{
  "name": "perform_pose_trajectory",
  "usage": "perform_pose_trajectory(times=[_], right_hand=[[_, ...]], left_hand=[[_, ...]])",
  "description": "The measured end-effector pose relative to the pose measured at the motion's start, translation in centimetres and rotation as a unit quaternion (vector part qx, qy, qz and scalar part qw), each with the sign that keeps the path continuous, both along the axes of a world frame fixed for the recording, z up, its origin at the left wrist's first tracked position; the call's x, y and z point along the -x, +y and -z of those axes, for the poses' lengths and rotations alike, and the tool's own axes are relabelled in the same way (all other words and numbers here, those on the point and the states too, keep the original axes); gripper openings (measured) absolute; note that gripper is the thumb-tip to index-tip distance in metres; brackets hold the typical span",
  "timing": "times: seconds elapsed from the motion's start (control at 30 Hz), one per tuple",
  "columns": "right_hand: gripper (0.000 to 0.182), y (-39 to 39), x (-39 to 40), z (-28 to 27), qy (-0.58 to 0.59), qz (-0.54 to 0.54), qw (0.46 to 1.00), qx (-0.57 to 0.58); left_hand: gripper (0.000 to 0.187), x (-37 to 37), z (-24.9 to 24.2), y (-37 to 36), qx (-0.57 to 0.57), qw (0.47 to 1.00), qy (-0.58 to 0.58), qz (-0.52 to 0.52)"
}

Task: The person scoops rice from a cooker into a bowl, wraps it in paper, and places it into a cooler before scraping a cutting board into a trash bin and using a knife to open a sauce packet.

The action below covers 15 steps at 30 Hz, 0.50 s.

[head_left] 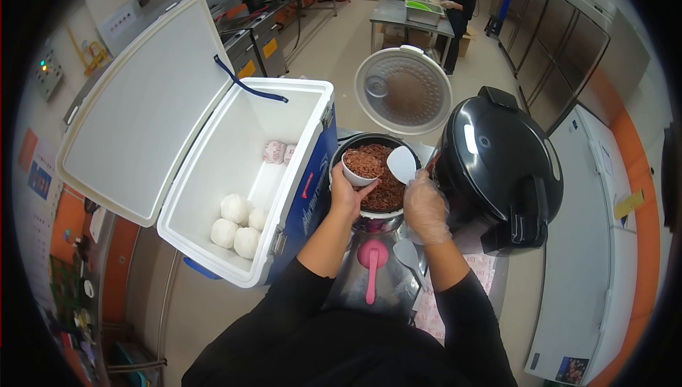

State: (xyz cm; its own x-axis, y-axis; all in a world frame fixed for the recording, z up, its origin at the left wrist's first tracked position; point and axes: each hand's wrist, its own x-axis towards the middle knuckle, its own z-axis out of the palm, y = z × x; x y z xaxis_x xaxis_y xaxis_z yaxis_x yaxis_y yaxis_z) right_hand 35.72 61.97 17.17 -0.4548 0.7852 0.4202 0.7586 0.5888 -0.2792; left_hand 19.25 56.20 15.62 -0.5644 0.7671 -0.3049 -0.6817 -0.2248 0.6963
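Observation:
My left hand is wrapped round a small white bowl heaped with reddish-brown rice. It holds the bowl over the left side of an open rice cooker pot, where more of the same cooked rice lies. My right hand, in a clear plastic glove, grips a white rice paddle. The paddle's blade is just right of the bowl, above the rice. Behind the pot, the cooker's round lid stands raised. A pink scoop and a second pale paddle lie on the steel surface near me.
At left stands an open cooler box holding several white round bundles and pink-printed wrapped ones. A large black rice cooker is close on the right, over printed paper. A person works at a far table.

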Motion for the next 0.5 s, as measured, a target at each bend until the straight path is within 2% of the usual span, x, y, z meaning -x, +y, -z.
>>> perform_pose_trajectory(times=[0.1,0.17,0.2,0.27,0.3,0.37,0.4,0.43,0.5], right_hand=[[0.016,-0.4,-0.4,-1.0,0.036,-0.034,0.998,0.040],[0.026,-0.4,-0.1,-1.6,0.163,-0.003,0.970,0.180],[0.026,-0.3,0.1,-1.2,0.163,-0.003,0.970,0.180],[0.035,0.1,0.5,0.1,0.253,-0.101,0.942,0.196],[0.035,0.2,0.6,0.1,0.253,-0.099,0.942,0.195],[0.040,0.3,1.1,-0.1,0.233,-0.107,0.925,0.279],[0.045,0.1,1.1,-0.8,0.175,-0.116,0.948,0.237],[0.045,-0.1,1.2,-1.5,0.175,-0.115,0.949,0.237],[0.049,-0.6,1.3,-3.0,0.017,-0.093,0.966,0.242]], left_hand=[[0.050,0.3,0.4,0.0,0.013,1.000,0.013,-0.011],[0.050,0.4,0.9,0.2,0.027,0.999,0.027,-0.016],[0.050,0.3,1.1,0.4,0.013,1.000,0.025,-0.013],[0.049,0.1,1.6,0.7,-0.001,1.000,0.023,-0.009],[0.049,-0.2,1.7,0.8,-0.007,1.000,0.022,-0.001],[0.049,-0.7,1.8,1.0,-0.013,1.000,0.021,0.008],[0.049,-1.3,1.2,0.9,0.002,1.000,0.029,0.001],[0.049,-1.6,0.7,0.8,0.016,0.999,0.036,-0.008],[0.048,-1.6,1.0,1.0,-0.009,0.999,0.042,0.010]])
